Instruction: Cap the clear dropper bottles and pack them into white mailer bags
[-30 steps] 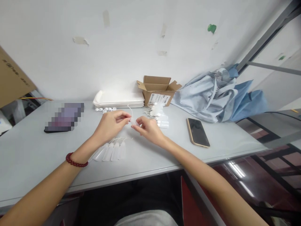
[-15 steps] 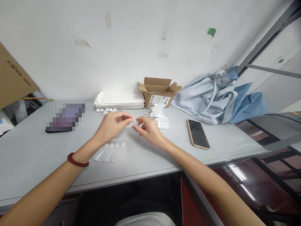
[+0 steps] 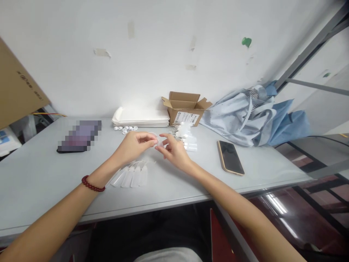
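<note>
Above the middle of the desk, my left hand pinches one end of a small translucent plastic bottle between thumb and fingers. My right hand has its thumb and fingers around the bottle's other end, the index finger raised. The fingers hide much of the bottle. Several similar flat bottles with thin white stems lie in a row below my left hand. Beyond my right hand is a pile of translucent bottles with white tops. Small white caps are scattered behind my left hand.
A stack of white envelopes and an open cardboard box stand against the wall. A phone lies at right, near crumpled blue cloth. A pixelated dark device is at left. The desk's front edge runs before me.
My right index finger has lifted and spread away from the bottle, while the left hand keeps its pinch. The whole view has shifted slightly.
</note>
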### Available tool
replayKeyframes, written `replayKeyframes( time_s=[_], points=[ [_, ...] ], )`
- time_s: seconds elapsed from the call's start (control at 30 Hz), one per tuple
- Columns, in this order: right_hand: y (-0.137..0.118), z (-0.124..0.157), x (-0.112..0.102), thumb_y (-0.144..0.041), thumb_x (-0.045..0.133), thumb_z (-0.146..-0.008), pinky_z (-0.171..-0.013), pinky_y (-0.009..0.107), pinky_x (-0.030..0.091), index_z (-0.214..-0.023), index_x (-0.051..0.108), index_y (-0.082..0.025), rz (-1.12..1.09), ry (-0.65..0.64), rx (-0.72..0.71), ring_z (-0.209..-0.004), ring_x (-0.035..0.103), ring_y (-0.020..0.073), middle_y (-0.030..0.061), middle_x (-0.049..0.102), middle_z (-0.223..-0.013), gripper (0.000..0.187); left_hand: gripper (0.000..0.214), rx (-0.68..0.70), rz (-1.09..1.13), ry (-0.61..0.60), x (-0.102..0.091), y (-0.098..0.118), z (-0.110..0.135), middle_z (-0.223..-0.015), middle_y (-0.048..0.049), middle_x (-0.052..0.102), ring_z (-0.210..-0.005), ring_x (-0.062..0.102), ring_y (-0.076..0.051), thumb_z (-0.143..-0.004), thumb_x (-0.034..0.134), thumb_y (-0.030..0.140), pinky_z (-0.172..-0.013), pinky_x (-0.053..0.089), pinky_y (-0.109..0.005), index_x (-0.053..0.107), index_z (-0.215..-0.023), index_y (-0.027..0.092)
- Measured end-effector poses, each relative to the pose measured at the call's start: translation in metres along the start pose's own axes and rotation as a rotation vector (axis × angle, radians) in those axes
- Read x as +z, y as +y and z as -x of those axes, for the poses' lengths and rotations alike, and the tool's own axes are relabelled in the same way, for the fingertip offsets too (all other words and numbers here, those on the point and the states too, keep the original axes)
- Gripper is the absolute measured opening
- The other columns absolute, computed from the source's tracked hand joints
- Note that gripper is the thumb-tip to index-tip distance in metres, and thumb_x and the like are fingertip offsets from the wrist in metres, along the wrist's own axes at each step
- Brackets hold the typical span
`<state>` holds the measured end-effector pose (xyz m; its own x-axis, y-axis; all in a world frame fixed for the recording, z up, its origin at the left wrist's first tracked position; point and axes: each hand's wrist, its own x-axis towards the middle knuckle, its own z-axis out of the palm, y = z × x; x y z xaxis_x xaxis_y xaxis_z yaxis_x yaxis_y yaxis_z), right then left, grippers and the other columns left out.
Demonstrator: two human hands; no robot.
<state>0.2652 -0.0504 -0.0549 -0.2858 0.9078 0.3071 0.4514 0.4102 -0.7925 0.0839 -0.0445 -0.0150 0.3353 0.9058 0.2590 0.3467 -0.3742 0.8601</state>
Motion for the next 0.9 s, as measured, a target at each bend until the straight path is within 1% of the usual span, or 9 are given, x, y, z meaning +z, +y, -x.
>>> replayKeyframes(
  time_s=[0.13,0.23,0.37,0.47,0.53,0.6,0.7,0.8,0.9],
  points=[
    [0.000,0.000,-0.001,-0.036,0.056,-0.087,-0.055,0.023,0.045,-0.117,0.050,-0.019,0.025,-0.008,-0.005,-0.051,0.055,0.0081,0.0030,0.062,-0.087,0.035,0.020,-0.009,-0.053,-0.071,-0.004,0.002,-0.001,-0.098,-0.0040,0.075,-0.095,0.067,-0.022,-0.081,0.061,0.034,-0.088,0.051,-0.033,0.075,-0.084,0.021],
    [0.002,-0.002,-0.002,-0.037,0.057,-0.087,-0.055,0.023,0.045,-0.115,0.050,-0.019,0.014,0.014,-0.002,-0.051,0.055,0.0080,0.0027,0.060,-0.087,0.034,0.023,-0.044,-0.176,-0.077,-0.018,-0.005,-0.007,-0.096,-0.0044,0.075,-0.092,0.068,-0.023,-0.080,0.061,0.039,-0.084,0.051,-0.033,0.075,-0.085,0.022],
    [0.005,-0.004,-0.005,-0.037,0.058,-0.086,-0.055,0.023,0.044,-0.114,0.050,-0.018,-0.005,0.046,-0.008,-0.051,0.055,0.0078,0.0020,0.059,-0.086,0.034,0.021,-0.129,-0.409,0.006,-0.055,-0.036,-0.018,-0.092,-0.0055,0.076,-0.088,0.068,-0.027,-0.075,0.062,0.040,-0.079,0.050,-0.034,0.074,-0.081,0.024],
    [0.005,-0.004,-0.005,-0.036,0.058,-0.086,-0.056,0.023,0.044,-0.113,0.051,-0.019,0.023,0.048,0.001,-0.051,0.054,0.0076,0.0021,0.059,-0.087,0.033,0.016,-0.177,-0.606,0.223,-0.081,-0.065,-0.024,-0.084,-0.0073,0.076,-0.086,0.068,-0.032,-0.070,0.062,0.035,-0.077,0.049,-0.036,0.073,-0.071,0.024],
    [0.005,-0.004,-0.005,-0.035,0.058,-0.086,-0.056,0.023,0.043,-0.113,0.051,-0.019,0.050,0.043,-0.007,-0.052,0.053,0.0077,0.0024,0.060,-0.087,0.032,0.019,-0.187,-0.672,0.248,-0.089,-0.080,-0.027,-0.084,-0.0081,0.076,-0.088,0.068,-0.033,-0.071,0.058,0.034,-0.078,0.048,-0.036,0.074,-0.076,0.024],
    [0.005,-0.004,-0.004,-0.033,0.059,-0.086,-0.057,0.024,0.043,-0.111,0.052,-0.019,0.091,0.041,-0.030,-0.052,0.052,0.0078,0.0023,0.060,-0.086,0.030,0.030,-0.178,-0.731,0.194,-0.087,-0.088,-0.029,-0.093,-0.0107,0.075,-0.091,0.067,-0.031,-0.076,0.053,0.035,-0.081,0.048,-0.036,0.074,-0.090,0.021],
    [0.004,-0.004,-0.004,-0.031,0.060,-0.086,-0.060,0.024,0.043,-0.110,0.053,-0.019,0.148,0.042,-0.055,-0.052,0.050,0.0079,0.0021,0.061,-0.084,0.028,0.044,-0.160,-0.800,0.125,-0.076,-0.094,-0.033,-0.103,-0.0163,0.072,-0.097,0.066,-0.031,-0.080,0.046,0.036,-0.086,0.046,-0.036,0.071,-0.106,0.012],
    [0.005,-0.004,-0.005,-0.029,0.059,-0.086,-0.061,0.025,0.042,-0.110,0.053,-0.017,0.168,0.028,-0.052,-0.052,0.050,0.0080,0.0031,0.062,-0.086,0.028,0.044,-0.144,-0.907,0.109,-0.067,-0.098,-0.036,-0.104,-0.0182,0.070,-0.097,0.065,-0.034,-0.080,0.043,0.035,-0.085,0.046,-0.039,0.071,-0.105,0.011],
    [0.006,-0.005,-0.004,-0.028,0.059,-0.086,-0.062,0.025,0.042,-0.110,0.054,-0.016,0.183,0.023,-0.059,-0.052,0.050,0.0079,0.0044,0.063,-0.088,0.027,0.036,-0.156,-0.943,0.101,-0.064,-0.098,-0.037,-0.097,-0.0158,0.071,-0.094,0.065,-0.034,-0.076,0.046,0.031,-0.083,0.046,-0.039,0.073,-0.094,0.015]
  ],
)
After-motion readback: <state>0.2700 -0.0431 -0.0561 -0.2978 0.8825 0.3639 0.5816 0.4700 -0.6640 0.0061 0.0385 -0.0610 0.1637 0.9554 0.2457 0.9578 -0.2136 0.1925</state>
